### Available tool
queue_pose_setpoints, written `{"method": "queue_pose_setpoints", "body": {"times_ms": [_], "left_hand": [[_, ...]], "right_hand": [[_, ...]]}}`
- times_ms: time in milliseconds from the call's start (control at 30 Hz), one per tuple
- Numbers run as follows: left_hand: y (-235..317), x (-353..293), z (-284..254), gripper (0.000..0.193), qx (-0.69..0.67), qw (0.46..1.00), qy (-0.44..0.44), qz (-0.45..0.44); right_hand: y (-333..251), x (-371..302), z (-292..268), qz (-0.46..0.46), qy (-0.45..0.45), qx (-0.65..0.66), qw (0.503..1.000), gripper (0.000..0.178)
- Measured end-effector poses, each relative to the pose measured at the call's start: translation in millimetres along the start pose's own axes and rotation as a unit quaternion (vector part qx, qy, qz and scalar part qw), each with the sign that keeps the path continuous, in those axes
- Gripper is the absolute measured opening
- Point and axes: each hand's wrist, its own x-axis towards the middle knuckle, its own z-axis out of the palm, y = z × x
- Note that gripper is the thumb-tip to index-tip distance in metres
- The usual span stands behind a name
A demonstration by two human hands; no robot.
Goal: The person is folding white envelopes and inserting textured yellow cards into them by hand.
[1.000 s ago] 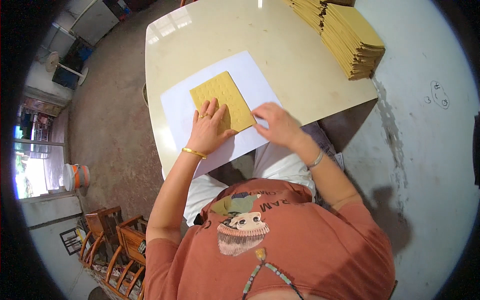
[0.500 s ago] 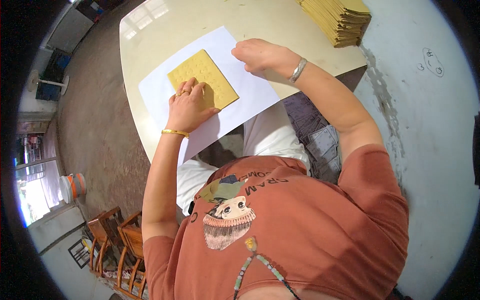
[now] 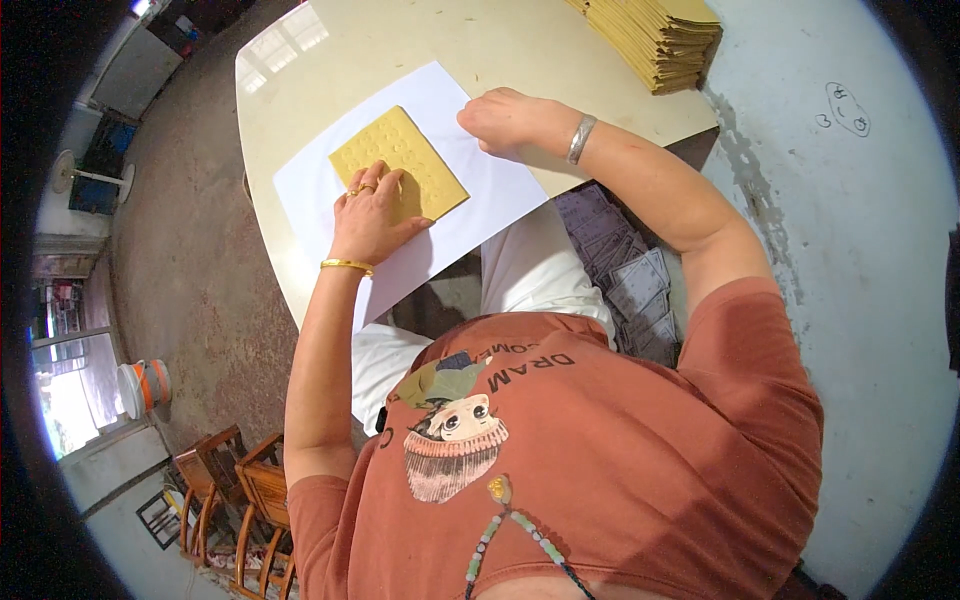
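A white sheet of paper lies aslant on the cream tabletop, its near corner reaching past the table edge. On it rests a flat yellow square slab with rows of small dents in its top. My left hand lies on the slab's near side, fingers spread and thumb along its near edge. At the sheet's right edge, my right hand is closed, knuckles up, with the fingers curled under. What those fingers hold, if anything, is hidden.
A thick stack of yellow paper pieces stands at the table's far right, beside the pale wall. Below the table on the right lie printed sheets. Wooden chairs and a white-and-orange bucket stand on the floor to the left.
The whole view has shifted a little, so the table and sheet sit slightly lower and further left. Both hands keep nearly the same places on the slab and at the sheet's edge.
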Motion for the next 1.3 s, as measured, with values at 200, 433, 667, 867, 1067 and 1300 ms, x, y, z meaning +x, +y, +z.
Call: {"method": "queue_pose_setpoints", "body": {"times_ms": [200, 433, 667, 867, 1067, 1300], "left_hand": [[-4, 1, 4, 0.076, 0.002, 1.0, -0.005, -0.004], [-5, 0, 4, 0.078, 0.001, 1.0, -0.005, -0.003], [-2, 0, 6, 0.076, 0.006, 1.0, 0.005, -0.001], [-1, -4, 2, 0.078, 0.001, 1.0, 0.012, -0.003], [1, -3, 1, 0.081, -0.012, 1.0, 0.005, -0.01], [-23, -5, 17, 0.076, -0.04, 0.997, 0.04, 0.056]], "right_hand": [[-1, 3, -12, 0.03, 0.037, 0.12, 0.992, 0.012], [-16, 9, -6, 0.098, 0.062, 0.267, 0.957, 0.029], [-30, 9, 44, 0.215, 0.247, 0.582, 0.744, 0.041], [-75, 18, 31, 0.135, 0.28, 0.624, 0.717, 0.019], [-91, 29, 40, 0.136, 0.34, 0.554, 0.748, 0.019], [-106, 13, 40, 0.082, 0.323, 0.465, 0.82, 0.026]]}}
